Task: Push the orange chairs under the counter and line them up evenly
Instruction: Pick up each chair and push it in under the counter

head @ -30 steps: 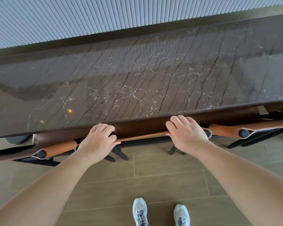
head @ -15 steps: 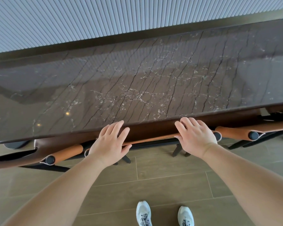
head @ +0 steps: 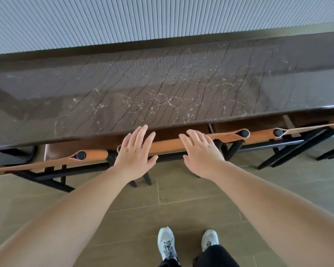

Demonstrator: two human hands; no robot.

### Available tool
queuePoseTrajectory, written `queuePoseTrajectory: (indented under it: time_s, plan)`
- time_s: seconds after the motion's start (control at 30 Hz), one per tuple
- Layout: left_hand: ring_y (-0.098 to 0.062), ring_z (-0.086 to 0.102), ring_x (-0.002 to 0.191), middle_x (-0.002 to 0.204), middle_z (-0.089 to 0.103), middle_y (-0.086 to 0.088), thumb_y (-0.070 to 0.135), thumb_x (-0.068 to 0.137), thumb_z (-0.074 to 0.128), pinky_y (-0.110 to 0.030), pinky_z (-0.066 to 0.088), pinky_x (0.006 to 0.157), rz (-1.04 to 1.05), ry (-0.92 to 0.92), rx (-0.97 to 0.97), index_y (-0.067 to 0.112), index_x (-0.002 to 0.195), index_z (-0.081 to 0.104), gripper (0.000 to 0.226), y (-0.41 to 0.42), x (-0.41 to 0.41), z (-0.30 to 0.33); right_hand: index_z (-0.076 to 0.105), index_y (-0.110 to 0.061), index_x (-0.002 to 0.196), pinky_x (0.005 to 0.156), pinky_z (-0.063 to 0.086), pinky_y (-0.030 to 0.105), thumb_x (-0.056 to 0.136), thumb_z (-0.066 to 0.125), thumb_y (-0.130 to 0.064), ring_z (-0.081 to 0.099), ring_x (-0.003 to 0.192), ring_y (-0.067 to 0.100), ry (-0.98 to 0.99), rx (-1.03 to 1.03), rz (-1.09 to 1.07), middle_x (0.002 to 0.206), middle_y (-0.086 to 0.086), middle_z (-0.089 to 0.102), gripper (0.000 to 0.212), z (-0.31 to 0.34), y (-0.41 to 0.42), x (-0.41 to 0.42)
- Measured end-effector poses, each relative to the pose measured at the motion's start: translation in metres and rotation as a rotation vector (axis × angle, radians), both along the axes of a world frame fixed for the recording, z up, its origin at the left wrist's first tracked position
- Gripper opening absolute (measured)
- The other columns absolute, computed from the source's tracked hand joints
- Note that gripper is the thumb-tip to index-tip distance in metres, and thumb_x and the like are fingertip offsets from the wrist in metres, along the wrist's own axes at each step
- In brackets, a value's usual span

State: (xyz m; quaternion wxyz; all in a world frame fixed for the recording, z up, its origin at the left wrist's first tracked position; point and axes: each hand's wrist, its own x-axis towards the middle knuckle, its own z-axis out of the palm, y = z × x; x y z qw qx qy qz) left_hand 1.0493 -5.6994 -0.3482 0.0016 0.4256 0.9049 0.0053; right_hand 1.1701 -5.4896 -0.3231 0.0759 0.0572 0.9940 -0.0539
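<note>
The middle orange chair (head: 167, 144) sits tucked beneath the marble counter (head: 162, 89), only its backrest showing past the edge, level with the neighbouring chair on the left (head: 94, 154) and the one on the right (head: 258, 134). My left hand (head: 136, 153) and right hand (head: 201, 153) lie flat over its backrest, fingers spread apart and gripping nothing, since a push needs only palms. I judge this chair is in place.

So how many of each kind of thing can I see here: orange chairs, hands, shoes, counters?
Orange chairs: 3
Hands: 2, the left hand and the right hand
Shoes: 2
Counter: 1
Total: 8
</note>
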Motion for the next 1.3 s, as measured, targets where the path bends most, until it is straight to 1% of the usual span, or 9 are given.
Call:
queuePoseTrajectory:
  time_s: [0.23,0.4,0.53,0.67,0.9,1.0,1.1,1.2,1.3]
  plan:
    - [-0.029,0.019,0.149,0.163,0.017,-0.009,0.045,0.093,0.057,-0.046,0.019,0.118,0.276,-0.151,0.167,0.02,0.151,0.028,0.07,-0.043,0.028,0.019,0.019,-0.018,0.154,0.12,0.022,0.044,0.099,0.05,-0.033,0.019,0.147,0.026,0.072,-0.265,0.066,0.158,0.006,0.023,0.065,0.017,-0.05,-0.011]
    - [-0.025,0.022,0.147,0.16,0.023,-0.003,0.037,0.092,0.062,-0.047,0.025,0.117,0.501,-0.202,0.291,0.022,0.15,0.031,0.067,-0.067,0.039,0.041,0.027,-0.018,0.15,0.115,0.03,0.04,0.099,0.051,-0.032,0.029,0.14,0.023,0.086,-0.406,0.078,0.15,0.002,0.032,0.058,0.023,-0.063,-0.025]
    - [-0.023,0.022,0.146,0.159,0.024,0.0,0.034,0.093,0.062,-0.045,0.025,0.117,0.62,-0.204,0.29,0.023,0.147,0.036,0.061,-0.088,0.04,0.054,0.035,-0.018,0.144,0.108,0.038,0.04,0.098,0.053,-0.03,0.037,0.133,0.023,0.102,-0.47,0.14,0.142,0.0,0.039,0.051,0.032,-0.08,-0.04]
    - [-0.02,0.025,0.144,0.155,0.03,0.002,0.034,0.094,0.06,-0.044,0.029,0.115,0.698,-0.196,0.319,0.023,0.144,0.041,0.054,-0.105,0.039,0.059,0.038,-0.017,0.141,0.104,0.04,0.041,0.096,0.053,-0.027,0.04,0.128,0.024,0.09,-0.465,0.215,0.137,0.001,0.041,0.048,0.038,-0.096,-0.056]
    - [-0.019,0.043,0.123,0.128,0.046,0.005,0.028,0.092,0.062,-0.037,0.04,0.1,0.669,-0.18,0.296,0.021,0.129,0.054,0.038,-0.143,0.013,0.054,0.046,-0.017,0.13,0.095,0.043,0.04,0.093,0.054,-0.018,0.044,0.117,0.026,0.011,-0.419,0.216,0.125,0.002,0.044,0.038,0.036,-0.126,-0.08]
    - [-0.021,0.048,0.111,0.119,0.048,0.003,0.022,0.087,0.067,-0.039,0.045,0.094,0.564,-0.16,0.282,0.018,0.122,0.058,0.036,-0.152,-0.009,0.049,0.047,-0.017,0.123,0.09,0.044,0.037,0.091,0.054,-0.015,0.044,0.113,0.025,-0.005,-0.371,0.178,0.122,0.002,0.043,0.033,0.032,-0.136,-0.096]
    - [-0.024,0.053,0.109,0.119,0.053,-0.001,0.02,0.083,0.07,-0.041,0.048,0.09,0.402,-0.148,0.208,0.017,0.121,0.061,0.038,-0.159,-0.031,0.044,0.049,-0.018,0.114,0.084,0.045,0.037,0.09,0.053,-0.014,0.045,0.106,0.025,-0.017,-0.303,0.14,0.116,0.001,0.043,0.025,0.028,-0.15,-0.109]
    - [-0.025,0.053,0.111,0.121,0.053,-0.003,0.02,0.085,0.067,-0.041,0.047,0.093,0.292,-0.174,0.116,0.017,0.124,0.061,0.039,-0.166,-0.049,0.036,0.048,-0.018,0.107,0.082,0.045,0.038,0.09,0.052,-0.01,0.046,0.102,0.026,-0.049,-0.207,0.126,0.111,0.001,0.042,0.019,0.023,-0.168,-0.116]
    - [-0.022,0.047,0.114,0.123,0.049,-0.001,0.019,0.09,0.059,-0.036,0.043,0.096,0.222,-0.238,0.038,0.02,0.129,0.056,0.039,-0.175,-0.06,0.026,0.047,-0.019,0.11,0.084,0.044,0.038,0.088,0.054,-0.004,0.045,0.103,0.026,-0.097,-0.134,0.078,0.113,0.003,0.043,0.028,0.018,-0.182,-0.118]
